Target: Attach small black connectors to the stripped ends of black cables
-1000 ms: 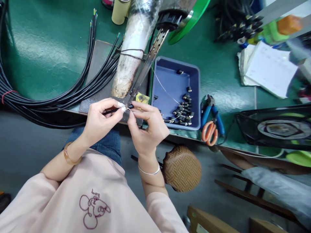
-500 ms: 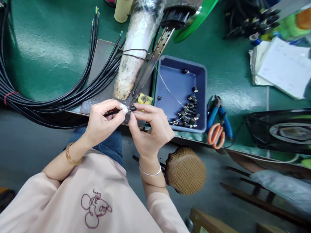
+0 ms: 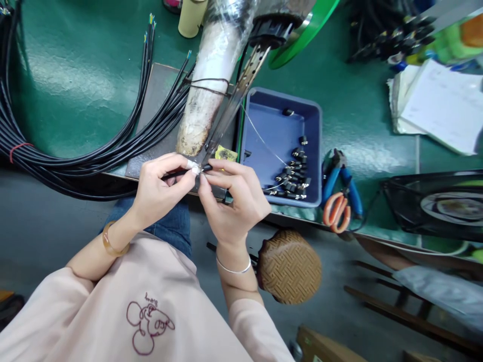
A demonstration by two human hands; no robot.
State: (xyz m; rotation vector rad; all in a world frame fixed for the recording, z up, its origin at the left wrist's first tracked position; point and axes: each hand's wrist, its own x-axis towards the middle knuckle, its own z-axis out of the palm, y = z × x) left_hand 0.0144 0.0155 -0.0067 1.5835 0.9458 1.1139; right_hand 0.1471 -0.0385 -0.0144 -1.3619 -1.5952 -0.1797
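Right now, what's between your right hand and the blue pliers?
In the head view, the blue tray lies between the right hand and the blue pliers, with small black parts in it.

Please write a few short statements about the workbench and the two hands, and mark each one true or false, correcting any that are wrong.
1. The left hand holds a black cable. True.
2. The blue tray has small black connectors in it. True.
3. The right hand is reaching into the blue tray. False: its fingertips are at a small black piece, close to the left hand.
4. A red tie goes around the bundle of black cables. True.
5. The orange-handled tool lies to the left of the blue tray. False: it lies to the right of it.
6. The silvery bracelet is on the left wrist. False: it is on the right wrist.
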